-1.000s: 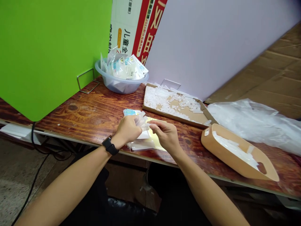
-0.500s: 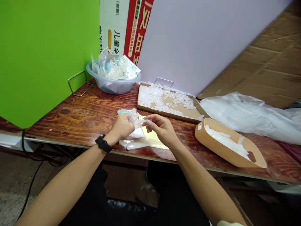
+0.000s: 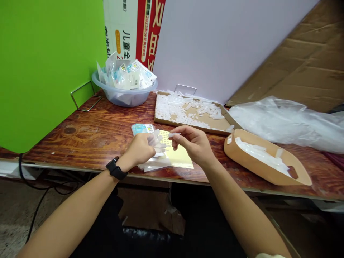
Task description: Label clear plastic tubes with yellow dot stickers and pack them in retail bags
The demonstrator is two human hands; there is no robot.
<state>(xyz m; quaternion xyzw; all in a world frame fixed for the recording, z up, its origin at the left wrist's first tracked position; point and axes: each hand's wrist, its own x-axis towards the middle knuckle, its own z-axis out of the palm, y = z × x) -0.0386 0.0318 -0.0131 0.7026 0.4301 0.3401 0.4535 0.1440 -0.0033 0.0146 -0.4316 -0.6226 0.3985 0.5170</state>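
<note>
My left hand (image 3: 140, 147), with a black watch on its wrist, is closed around several translucent plastic tubes (image 3: 161, 147), some with narrow tips pointing right. A short gap away, my right hand (image 3: 195, 144) pinches a small translucent plastic piece (image 3: 175, 134) between thumb and fingers. Below both hands lies a pale yellow sticker sheet (image 3: 180, 158) with rows of small round marks. Clear plastic bags (image 3: 156, 165) are stacked under my left hand, partly hidden. Blue-and-white printed cards (image 3: 143, 128) lie just beyond it.
A shallow cardboard tray (image 3: 204, 111) of small translucent pieces stands at the back. To the right is a tan bin (image 3: 252, 172) with white pieces, before a large clear plastic bag (image 3: 279, 120). A blue basin (image 3: 126, 98) of packed pouches stands back left, beside a green panel (image 3: 51, 64).
My right hand has drawn away to the right from the tubes in my left hand, with a small piece in its fingers. The view has shifted slightly, and more of the printed cards shows.
</note>
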